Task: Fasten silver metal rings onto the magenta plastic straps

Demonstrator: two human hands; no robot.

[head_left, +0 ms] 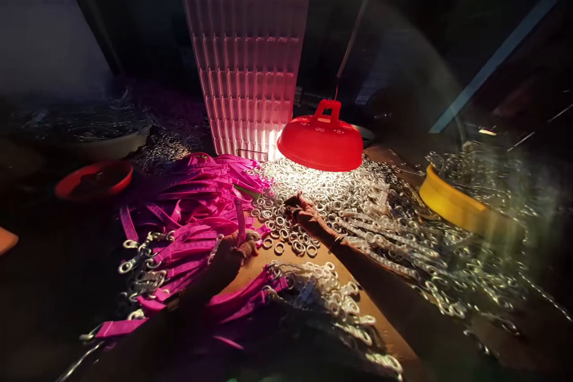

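My left hand (233, 253) is closed around a magenta strap (240, 218), part of which stands up above the fingers. Around it lies a heap of similar magenta straps (192, 185), some ending in metal clips (143, 280). My right hand (304, 212) reaches over a pile of loose metal rings (286, 227), its fingers curled together at the rings. Whether something is pinched in those fingers is too small to make out. Between my forearms, a bunch of chains with rings (331, 292) joins onto more magenta straps (250, 298).
A red lamp shade (320, 143) hangs low over the rings. Behind stands a ribbed panel (250, 71). Chains (416, 245) spread on the right beside a yellow basin (461, 206) of metal pieces. A red dish (65, 188) and a pale basin (107, 146) sit at left.
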